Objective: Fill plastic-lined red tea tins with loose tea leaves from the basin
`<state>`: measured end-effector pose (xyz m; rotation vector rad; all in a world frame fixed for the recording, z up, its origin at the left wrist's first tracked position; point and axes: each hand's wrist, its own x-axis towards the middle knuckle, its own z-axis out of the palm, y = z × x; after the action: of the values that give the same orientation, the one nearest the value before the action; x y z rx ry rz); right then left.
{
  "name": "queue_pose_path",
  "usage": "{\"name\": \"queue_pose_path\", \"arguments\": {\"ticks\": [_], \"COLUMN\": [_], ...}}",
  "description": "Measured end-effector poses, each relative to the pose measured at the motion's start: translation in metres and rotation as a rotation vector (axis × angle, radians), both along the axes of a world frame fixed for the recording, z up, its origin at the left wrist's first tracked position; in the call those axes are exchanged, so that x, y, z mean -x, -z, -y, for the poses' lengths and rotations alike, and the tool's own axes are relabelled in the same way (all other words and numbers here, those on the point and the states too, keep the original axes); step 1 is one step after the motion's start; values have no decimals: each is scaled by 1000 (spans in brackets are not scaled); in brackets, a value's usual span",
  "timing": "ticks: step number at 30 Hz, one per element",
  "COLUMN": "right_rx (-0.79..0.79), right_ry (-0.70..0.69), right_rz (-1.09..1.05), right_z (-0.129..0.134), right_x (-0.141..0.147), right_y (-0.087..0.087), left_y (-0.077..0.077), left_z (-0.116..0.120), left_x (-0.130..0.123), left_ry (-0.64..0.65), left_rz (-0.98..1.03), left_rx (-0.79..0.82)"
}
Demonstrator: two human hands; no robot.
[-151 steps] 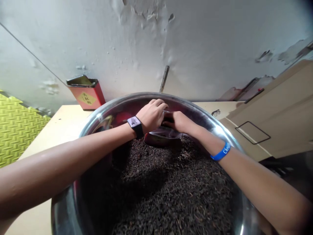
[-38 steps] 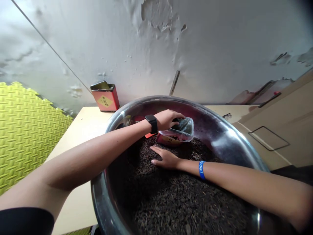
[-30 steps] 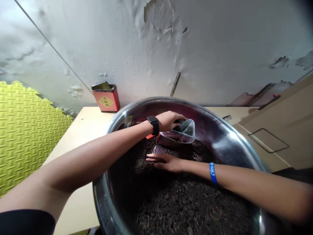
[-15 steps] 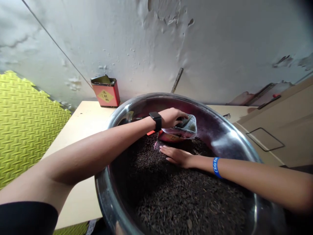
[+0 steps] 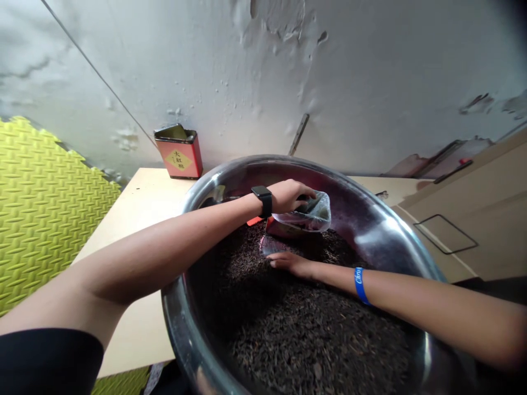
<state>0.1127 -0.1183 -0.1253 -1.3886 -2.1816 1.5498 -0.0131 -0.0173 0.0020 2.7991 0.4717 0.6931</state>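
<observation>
From where I'm standing, the yellow foam mat (image 5: 49, 208) is covering the far left, and a red tin with a yellow label (image 5: 181, 159) is standing on the pale table (image 5: 152, 200), close to the wall (image 5: 370, 71). The steel basin (image 5: 177, 318) is holding a broad bed of dark dried leaves (image 5: 317, 340).

A red-orange piece (image 5: 254, 221) is peeking out below the wrist that is wearing a black watch (image 5: 262, 201). That left hand (image 5: 290, 196) is curving over the plastic-lined container (image 5: 319, 211), which is sitting on the leaves toward the basin's back; its half-bent fingers are dipping into the mouth, and I can't tell how firmly they're gripping.

Just in front, a clear plastic piece (image 5: 275, 246) is lying against the right hand (image 5: 290, 264). Those fingers are extending nearly straight, close together, low over the leaves; whether they're grasping the plastic I can't tell. A blue wristband (image 5: 361, 286) is circling that forearm. Farther right, glasses (image 5: 382, 195) are resting behind the basin.
</observation>
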Motion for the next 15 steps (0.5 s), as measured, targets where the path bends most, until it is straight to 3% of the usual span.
{"name": "queue_pose_path", "arguments": {"ticks": [9,13,15], "right_rx": [481,619,567], "right_ry": [74,78,37], "right_rz": [-15,32,59], "right_z": [-9,-11,-12], "right_x": [24,34,41], "right_y": [-22,-28,-31], "left_y": [3,1,-1], "left_z": [-3,0,1], "left_x": [-1,0,1], "left_ry": [24,29,24], "left_rz": [5,-5,-5], "left_rx": [11,23,38]}}
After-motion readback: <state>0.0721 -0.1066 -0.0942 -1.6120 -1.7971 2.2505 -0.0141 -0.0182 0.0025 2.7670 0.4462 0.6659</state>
